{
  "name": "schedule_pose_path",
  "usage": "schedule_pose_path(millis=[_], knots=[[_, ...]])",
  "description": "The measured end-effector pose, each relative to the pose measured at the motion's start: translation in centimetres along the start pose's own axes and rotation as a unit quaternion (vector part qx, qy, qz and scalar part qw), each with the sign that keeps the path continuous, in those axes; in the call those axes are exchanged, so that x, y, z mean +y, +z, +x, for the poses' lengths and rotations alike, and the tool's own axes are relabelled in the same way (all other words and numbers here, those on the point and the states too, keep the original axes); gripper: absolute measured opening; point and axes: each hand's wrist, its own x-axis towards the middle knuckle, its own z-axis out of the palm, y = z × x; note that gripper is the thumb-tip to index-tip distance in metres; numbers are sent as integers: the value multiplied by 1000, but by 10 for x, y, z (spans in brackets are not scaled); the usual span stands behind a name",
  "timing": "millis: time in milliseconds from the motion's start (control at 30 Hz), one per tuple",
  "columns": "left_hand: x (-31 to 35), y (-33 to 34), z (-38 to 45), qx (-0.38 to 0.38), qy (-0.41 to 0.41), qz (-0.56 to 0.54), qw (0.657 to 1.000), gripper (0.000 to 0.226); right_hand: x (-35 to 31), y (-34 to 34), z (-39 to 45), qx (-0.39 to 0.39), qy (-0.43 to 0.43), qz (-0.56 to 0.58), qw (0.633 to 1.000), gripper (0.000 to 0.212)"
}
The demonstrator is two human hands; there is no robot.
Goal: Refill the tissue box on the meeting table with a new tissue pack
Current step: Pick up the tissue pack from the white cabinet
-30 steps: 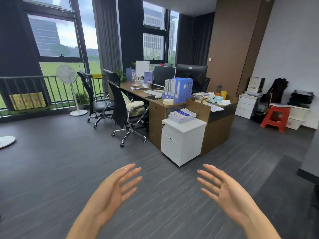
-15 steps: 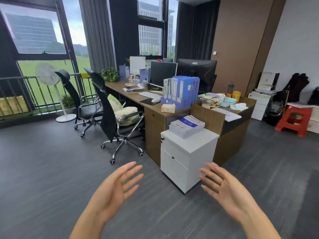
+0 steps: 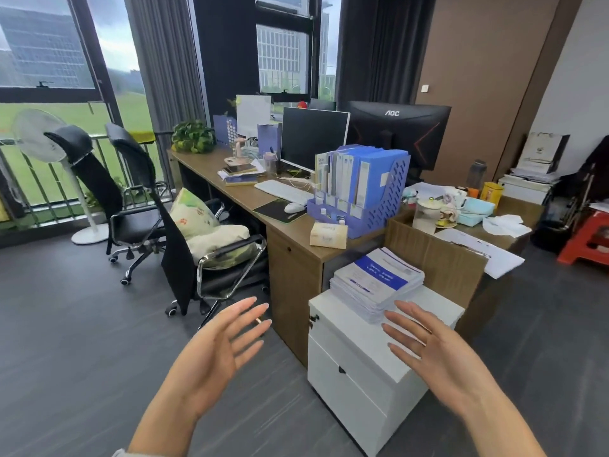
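From the head camera, you are holding both hands out in front of you, palms facing each other, fingers spread and gripping nothing: your left hand [image 3: 219, 349] is hanging over the dark grey floor [image 3: 66, 324], and your right hand [image 3: 438, 354] is hovering above the near corner of the white drawer cabinet [image 3: 359, 367]. A stack of printed papers [image 3: 377, 282] is lying on the cabinet's top, just beyond your right fingertips [image 3: 393, 331].

At twelve o'clock a long wooden desk [image 3: 290, 232] is running away toward tall windows [image 3: 49, 54] and grey curtains. The pale tissue pack [image 3: 329, 235] is sitting near the desk's close end, just in front of the blue file rack [image 3: 362, 189]. Behind the rack, a white keyboard [image 3: 283, 191], a mouse [image 3: 293, 207] and two monitors are standing.

At ten o'clock, two black office chairs [image 3: 184, 232] are sitting beside the desk, the nearer carrying cushions. At nine o'clock a white pedestal fan [image 3: 43, 136] is standing by the railing. At three o'clock a red stool [image 3: 586, 239] is sitting against the wall.
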Motion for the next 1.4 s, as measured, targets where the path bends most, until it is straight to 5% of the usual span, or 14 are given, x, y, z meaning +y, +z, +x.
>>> schedule_pose_path(millis=[200,400,667,833,1067,1400], knots=[[45,-2,177,-25,-17,21,999,47,-29,43,162,44,0,-2,999,42],[58,13,328,-30,-64,19,997,30,-59,53,297,83,29,-2,996,41],[23,30,492,-17,-85,59,995,30,-59,41,460,69,56,-61,994,39],[-15,48,580,-12,-113,98,989,26,-48,37,545,147,80,-108,980,36],[-66,59,650,33,-188,172,966,55,-26,36,616,148,135,-164,966,49],[-69,59,648,-15,-196,160,967,46,-26,48,614,149,120,-144,971,43]])
